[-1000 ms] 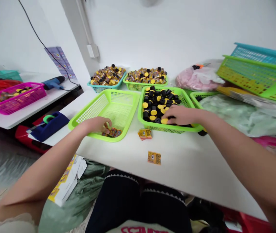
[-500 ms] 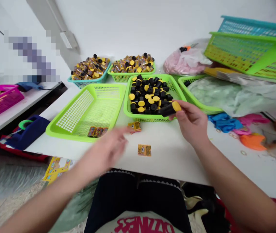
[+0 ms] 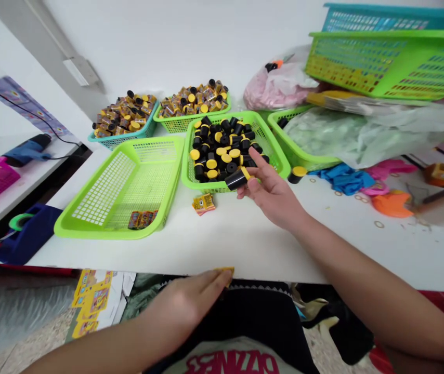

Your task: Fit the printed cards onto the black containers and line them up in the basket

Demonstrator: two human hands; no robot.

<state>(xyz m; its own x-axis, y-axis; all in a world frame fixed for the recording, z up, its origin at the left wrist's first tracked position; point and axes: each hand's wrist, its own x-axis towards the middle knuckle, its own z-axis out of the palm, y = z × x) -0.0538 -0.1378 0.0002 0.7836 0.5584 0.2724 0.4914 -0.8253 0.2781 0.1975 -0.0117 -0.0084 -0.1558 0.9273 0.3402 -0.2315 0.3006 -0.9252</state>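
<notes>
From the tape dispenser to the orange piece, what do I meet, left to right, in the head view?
Tape dispenser, green basket with a few printed pieces, small printed cards, cylinder in the right hand, cylinder standing alone, blue bundle, orange piece.

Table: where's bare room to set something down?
Bare: table strip between the label stack, right hand and front edge by the left hand; also most of the left green basket, beyond its labelled pieces. Crowded: back, with filled baskets; right, with bags and blue pile.
</notes>
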